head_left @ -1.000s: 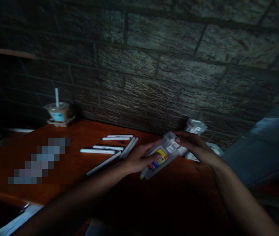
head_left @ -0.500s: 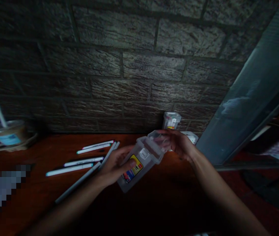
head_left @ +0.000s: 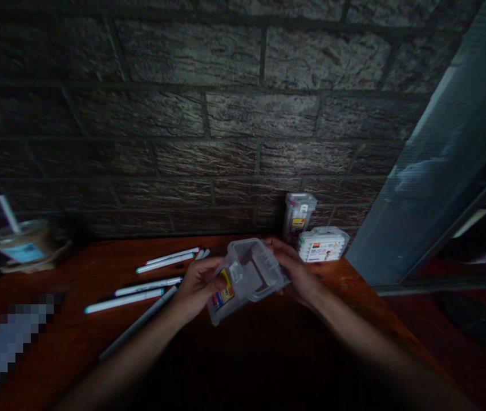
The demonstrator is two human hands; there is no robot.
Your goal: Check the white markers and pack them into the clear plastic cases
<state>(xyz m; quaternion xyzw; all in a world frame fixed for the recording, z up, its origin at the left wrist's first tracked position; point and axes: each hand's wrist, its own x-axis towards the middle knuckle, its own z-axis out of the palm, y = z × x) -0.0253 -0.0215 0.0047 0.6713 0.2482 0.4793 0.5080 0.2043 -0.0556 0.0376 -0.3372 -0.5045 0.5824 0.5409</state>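
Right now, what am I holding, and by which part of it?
A clear plastic box with a yellow label: your left grip holds its labelled body; your right grip is at the lid end, contact partly hidden.

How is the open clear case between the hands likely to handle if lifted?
The case is probably light, since its clear body looks mostly empty. Its boxy shape between left hand and right hand suggests stiffness; the smooth plastic may be slippery.

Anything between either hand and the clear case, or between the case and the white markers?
Nothing visible separates the hands from the clear case: the left hand grips its labelled side, the right hand its lid end. Toward the white markers, the left hand itself stands between.
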